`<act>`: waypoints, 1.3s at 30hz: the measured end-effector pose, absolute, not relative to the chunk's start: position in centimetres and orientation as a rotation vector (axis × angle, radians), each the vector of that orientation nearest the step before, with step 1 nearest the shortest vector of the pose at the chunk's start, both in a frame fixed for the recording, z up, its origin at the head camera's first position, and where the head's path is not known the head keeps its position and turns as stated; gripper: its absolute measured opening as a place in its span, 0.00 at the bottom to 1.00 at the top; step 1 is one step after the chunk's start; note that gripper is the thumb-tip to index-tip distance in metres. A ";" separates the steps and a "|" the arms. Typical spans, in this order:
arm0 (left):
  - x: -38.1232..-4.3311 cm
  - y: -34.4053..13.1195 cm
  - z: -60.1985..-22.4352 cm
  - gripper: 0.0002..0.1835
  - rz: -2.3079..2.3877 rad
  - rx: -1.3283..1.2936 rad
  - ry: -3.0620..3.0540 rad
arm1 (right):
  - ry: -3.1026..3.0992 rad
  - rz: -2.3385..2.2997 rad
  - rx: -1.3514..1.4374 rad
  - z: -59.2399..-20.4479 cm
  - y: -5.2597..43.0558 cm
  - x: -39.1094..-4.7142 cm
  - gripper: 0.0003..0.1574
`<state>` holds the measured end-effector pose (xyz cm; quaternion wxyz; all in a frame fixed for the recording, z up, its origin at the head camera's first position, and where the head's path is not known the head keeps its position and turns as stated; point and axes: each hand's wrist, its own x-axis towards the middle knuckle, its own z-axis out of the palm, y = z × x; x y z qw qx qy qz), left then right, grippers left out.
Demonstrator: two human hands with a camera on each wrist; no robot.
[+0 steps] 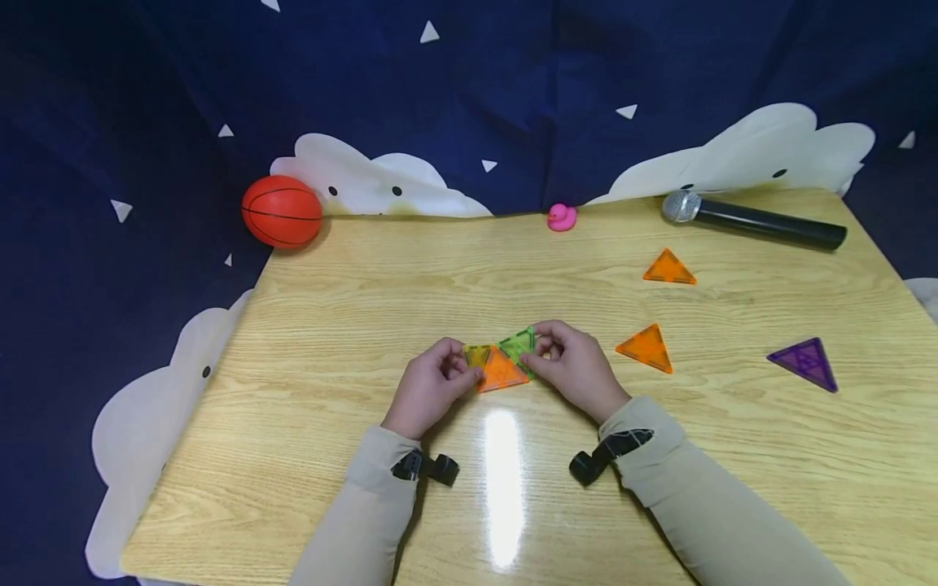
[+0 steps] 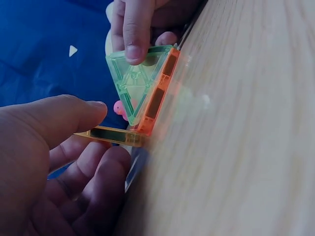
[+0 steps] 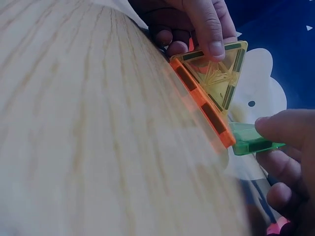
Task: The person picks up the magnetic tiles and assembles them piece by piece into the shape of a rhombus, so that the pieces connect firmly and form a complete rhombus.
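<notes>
My left hand (image 1: 427, 392) pinches a yellow triangular magnetic tile (image 1: 476, 356) between thumb and fingers. A green triangular magnetic tile (image 1: 519, 348) is pinched the same way by my right hand (image 1: 579, 373). Between them an orange triangular magnetic tile (image 1: 502, 371) lies low over the table, its edges meeting the other two. In the left wrist view the green tile (image 2: 134, 81) tilts up from the orange tile (image 2: 156, 101). The right wrist view shows the yellow tile (image 3: 231, 78) likewise raised at an angle. My fingertips hide the outer corners of both held tiles.
Two more orange triangular tiles (image 1: 668, 268) and a purple one (image 1: 807, 364) lie to the right on the wooden table (image 1: 330, 293). Along the back are a red ball (image 1: 282, 212), a pink toy duck (image 1: 561, 217) and a black microphone (image 1: 769, 224), before a dark blue curtain (image 1: 469, 89).
</notes>
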<state>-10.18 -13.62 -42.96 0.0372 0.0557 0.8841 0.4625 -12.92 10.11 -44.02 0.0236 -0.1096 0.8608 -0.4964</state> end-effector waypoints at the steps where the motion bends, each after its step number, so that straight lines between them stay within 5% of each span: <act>1: -10.2 -13.6 -43.0 0.13 1.424 0.173 2.711 | 2.664 -1.535 -0.332 -44.0 10.1 -12.9 0.21; 5: -10.1 -13.5 -42.9 0.14 1.447 0.186 2.696 | 2.665 -1.529 -0.335 -43.9 10.1 -12.8 0.16; 39: -10.0 -13.3 -43.1 0.16 1.447 0.259 2.656 | 2.702 -1.503 -0.639 -44.6 10.3 -12.8 0.16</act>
